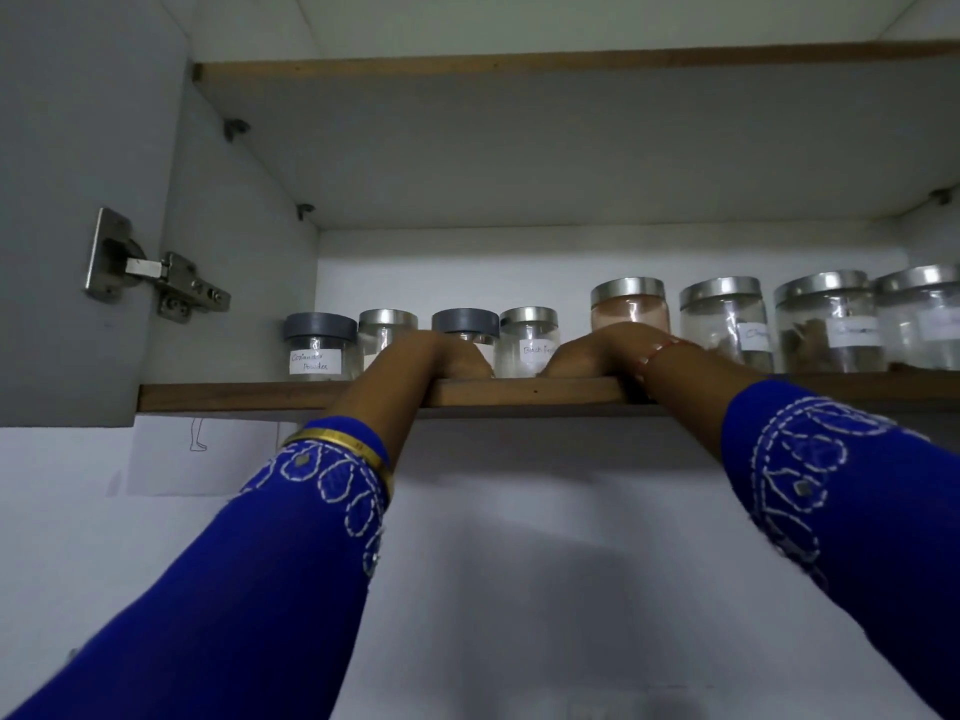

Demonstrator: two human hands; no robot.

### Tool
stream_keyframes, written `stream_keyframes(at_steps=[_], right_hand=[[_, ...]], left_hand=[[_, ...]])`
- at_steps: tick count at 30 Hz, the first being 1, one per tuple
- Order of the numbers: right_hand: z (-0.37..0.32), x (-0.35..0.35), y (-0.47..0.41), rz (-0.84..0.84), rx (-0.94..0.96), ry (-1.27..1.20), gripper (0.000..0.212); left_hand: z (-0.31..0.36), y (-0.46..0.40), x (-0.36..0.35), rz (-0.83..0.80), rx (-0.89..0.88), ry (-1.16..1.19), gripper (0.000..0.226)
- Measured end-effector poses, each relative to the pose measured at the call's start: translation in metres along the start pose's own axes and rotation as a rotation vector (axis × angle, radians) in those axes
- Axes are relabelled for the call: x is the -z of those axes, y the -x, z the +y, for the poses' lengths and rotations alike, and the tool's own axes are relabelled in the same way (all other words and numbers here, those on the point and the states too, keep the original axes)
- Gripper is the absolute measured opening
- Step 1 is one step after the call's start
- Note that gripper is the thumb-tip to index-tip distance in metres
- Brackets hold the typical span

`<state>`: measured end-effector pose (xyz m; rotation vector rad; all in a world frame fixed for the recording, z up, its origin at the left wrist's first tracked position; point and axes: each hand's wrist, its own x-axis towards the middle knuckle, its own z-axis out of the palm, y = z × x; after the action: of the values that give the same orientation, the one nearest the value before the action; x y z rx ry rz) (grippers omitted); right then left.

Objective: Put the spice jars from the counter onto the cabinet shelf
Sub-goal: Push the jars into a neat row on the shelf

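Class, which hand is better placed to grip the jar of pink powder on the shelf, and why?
Right. The right hand lies directly in front of the pink powder jar; the left hand sits further left, before a grey-lidded jar.

Cabinet door (62,200), grey, stands open at left. Metal hinge (150,272) joins it to the cabinet side wall (234,241). Two shelf pegs (236,128) sit on that wall. Paper sheet (202,454) with a faint line drawing is fixed to the white wall (519,563) below.

Jar row (527,341) crowding shelf (519,392) front; open headroom above lids.
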<state>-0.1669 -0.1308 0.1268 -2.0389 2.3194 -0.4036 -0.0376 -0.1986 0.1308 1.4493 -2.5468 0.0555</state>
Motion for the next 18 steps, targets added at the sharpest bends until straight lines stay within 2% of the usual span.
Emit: stream_keyframes(at_steps=[2, 5, 7, 9, 13, 15, 18], right_hand=[[0.005, 0.001, 0.014, 0.005, 0.023, -0.093, 0.036], [0.011, 0.004, 0.038, -0.001, -0.005, -0.246, 0.024], [0.015, 0.003, 0.048, 0.034, 0.001, -0.282, 0.022], [0.02, 0.003, 0.055, 0.08, 0.024, -0.216, 0.034], [0.032, -0.011, 0.068, 0.311, 0.111, 0.006, 0.047], [0.042, -0.023, 0.077, 0.471, 0.149, 0.109, 0.049], [0.062, -0.034, 0.086, 0.637, 0.218, 0.193, 0.039]], left_hand=[[0.004, 0.005, -0.002, 0.041, -0.01, 0.09, 0.035], [0.006, 0.008, -0.003, 0.103, 0.01, 0.183, 0.03], [0.004, 0.006, -0.004, 0.139, 0.025, 0.161, 0.022], [0.005, 0.009, -0.006, 0.197, 0.042, 0.139, 0.011], [0.016, 0.03, -0.016, 0.37, -0.004, 0.235, 0.031], [0.022, 0.043, -0.03, 0.53, 0.002, 0.151, 0.046], [0.035, 0.066, -0.054, 0.816, -0.009, 0.053, 0.049]])
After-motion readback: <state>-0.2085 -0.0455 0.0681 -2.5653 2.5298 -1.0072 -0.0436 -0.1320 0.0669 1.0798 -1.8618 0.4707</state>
